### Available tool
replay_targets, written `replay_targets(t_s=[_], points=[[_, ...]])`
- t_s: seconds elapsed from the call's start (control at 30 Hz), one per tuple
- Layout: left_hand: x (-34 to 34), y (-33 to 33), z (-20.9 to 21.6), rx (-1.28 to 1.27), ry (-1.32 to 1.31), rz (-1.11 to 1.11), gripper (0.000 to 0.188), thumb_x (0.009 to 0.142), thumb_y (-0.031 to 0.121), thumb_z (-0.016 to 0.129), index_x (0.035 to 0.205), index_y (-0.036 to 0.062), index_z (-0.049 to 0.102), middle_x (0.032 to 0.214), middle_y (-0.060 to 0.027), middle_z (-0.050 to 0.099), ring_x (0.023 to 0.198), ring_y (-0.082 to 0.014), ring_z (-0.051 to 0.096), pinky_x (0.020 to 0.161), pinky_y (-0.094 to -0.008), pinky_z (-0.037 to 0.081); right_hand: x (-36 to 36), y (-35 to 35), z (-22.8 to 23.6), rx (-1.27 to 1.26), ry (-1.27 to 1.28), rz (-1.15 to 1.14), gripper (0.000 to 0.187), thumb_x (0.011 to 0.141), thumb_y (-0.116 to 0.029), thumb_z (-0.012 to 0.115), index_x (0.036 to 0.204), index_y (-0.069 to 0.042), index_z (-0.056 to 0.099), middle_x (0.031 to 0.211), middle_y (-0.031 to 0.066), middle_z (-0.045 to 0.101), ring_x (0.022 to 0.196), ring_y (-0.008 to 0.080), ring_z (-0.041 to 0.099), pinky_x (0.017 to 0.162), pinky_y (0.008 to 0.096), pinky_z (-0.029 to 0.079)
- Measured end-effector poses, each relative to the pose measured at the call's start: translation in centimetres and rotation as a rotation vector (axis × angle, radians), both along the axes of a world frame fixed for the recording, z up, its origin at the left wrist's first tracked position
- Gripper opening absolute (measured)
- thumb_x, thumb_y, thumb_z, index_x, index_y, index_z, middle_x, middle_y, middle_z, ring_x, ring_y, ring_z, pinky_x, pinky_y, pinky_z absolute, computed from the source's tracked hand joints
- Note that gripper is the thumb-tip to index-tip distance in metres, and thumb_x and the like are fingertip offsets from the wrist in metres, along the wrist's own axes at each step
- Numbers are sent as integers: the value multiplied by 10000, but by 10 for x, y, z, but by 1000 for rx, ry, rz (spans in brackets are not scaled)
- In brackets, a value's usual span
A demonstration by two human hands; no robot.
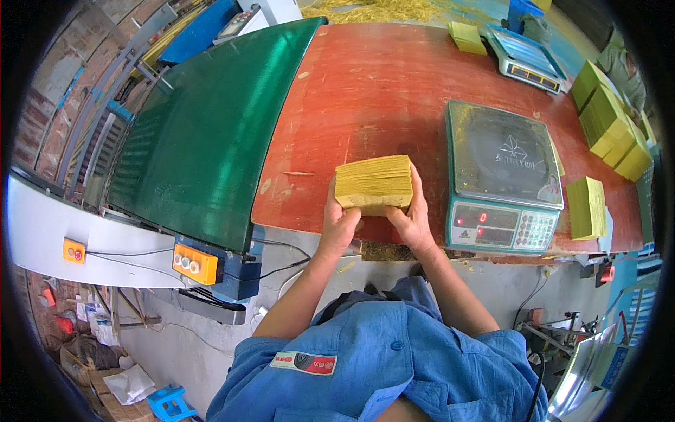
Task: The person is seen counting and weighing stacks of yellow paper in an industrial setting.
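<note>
Between my two hands is a thick stack of yellow paper (374, 181), its layered edges facing up, near the front edge of the red table (337, 105). My left hand (339, 219) grips its left end, thumb on the near face. On the right end my right hand (413, 219) is closed the same way. Whether the stack's underside rests on the table is hidden. To the right of my right hand stands a digital scale (503, 169) with a bare dark platform and a lit display.
Left of the table runs a green conveyor belt (204, 133) with an orange button box (195, 264). Another yellow stack (586, 208) stands right of the scale. Farther right are several yellow bundles (610, 125). A second scale (526, 60) and a small stack (467, 38) sit at the far side.
</note>
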State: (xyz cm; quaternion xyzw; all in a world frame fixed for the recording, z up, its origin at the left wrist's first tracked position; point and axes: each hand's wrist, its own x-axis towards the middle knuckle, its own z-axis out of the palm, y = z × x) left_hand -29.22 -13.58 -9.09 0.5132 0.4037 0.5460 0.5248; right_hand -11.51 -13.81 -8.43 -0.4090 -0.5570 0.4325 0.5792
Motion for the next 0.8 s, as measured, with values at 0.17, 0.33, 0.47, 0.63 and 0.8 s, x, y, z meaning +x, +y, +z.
replay_targets(t_s=[0.17,0.33,0.47,0.63,0.8], points=[[-3,2,3,-59,3,25,545,789,-66,449,1326,23,433,1210,-66,546,1133,-144,519,988,-315,426,10,3,2,-78,-153,-6,642,745,-44,644,1361,-13,465,1286,133,537,1214,248,519,1055,362,395],[1,2,10,-41,-18,-10,429,853,-7,495,1280,25,477,1165,-48,573,1057,-134,549,945,-304,448,17,2,4,-69,-99,1,481,776,-16,695,1231,-13,539,1170,89,590,1120,188,559,994,335,434],[10,-5,11,-377,-106,85,412,822,27,559,1233,14,576,1200,-68,605,1113,-185,566,1001,-344,424,16,-3,-7,-107,-104,-31,429,833,-77,737,1210,-35,537,1114,86,641,1053,164,596,934,338,487],[-18,3,4,-260,-69,36,441,848,53,538,1276,-56,528,1240,-141,593,1122,-235,585,992,-368,450,2,1,-5,-121,-65,10,423,826,-123,748,1181,-18,542,1055,134,644,1019,198,614,908,350,490],[-29,-8,32,-186,-19,-92,694,829,62,527,1478,-2,289,1427,-151,427,1297,-256,448,1093,-405,356,10,-18,23,-132,-140,-14,415,846,-240,746,1107,13,545,954,185,654,910,262,654,798,389,506]])
